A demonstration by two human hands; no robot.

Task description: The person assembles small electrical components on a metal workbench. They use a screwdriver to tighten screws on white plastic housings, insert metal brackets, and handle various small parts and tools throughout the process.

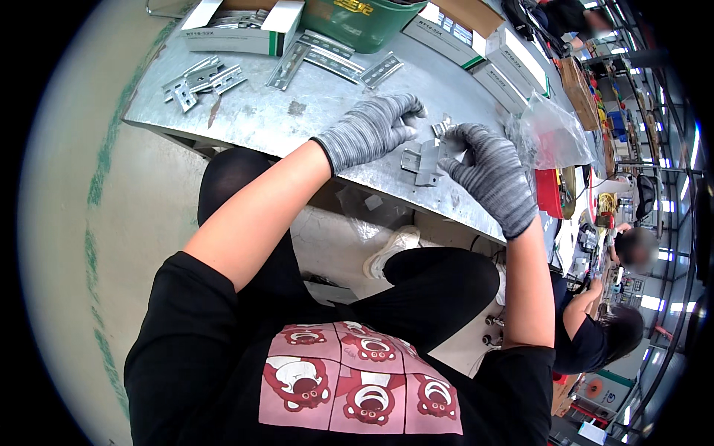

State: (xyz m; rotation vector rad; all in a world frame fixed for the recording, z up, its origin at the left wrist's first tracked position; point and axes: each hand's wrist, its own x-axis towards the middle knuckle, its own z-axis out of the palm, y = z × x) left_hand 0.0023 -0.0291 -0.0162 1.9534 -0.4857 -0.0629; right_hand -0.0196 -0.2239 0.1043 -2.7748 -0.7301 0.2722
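Note:
Both my hands wear grey striped knit gloves over the metal tabletop. My left hand (368,131) has bent fingers, with a gap between thumb and fingertips and nothing visible in it. My right hand (489,172) is curved beside a small metal block (427,162) with side plates, near the table's front edge. Its thumb tip is at the block's right side, apart from the other fingertips. Close to those fingertips is a small slotted metal piece (442,125); I cannot tell whether they touch it.
Slotted metal rail pieces (202,77) lie at the far left, with longer rails (327,61) by a green bin (362,24). White cartons (242,33) line the back. Right of my right hand are a clear plastic bag (554,134) and a red container (548,195). Other people sit farther right.

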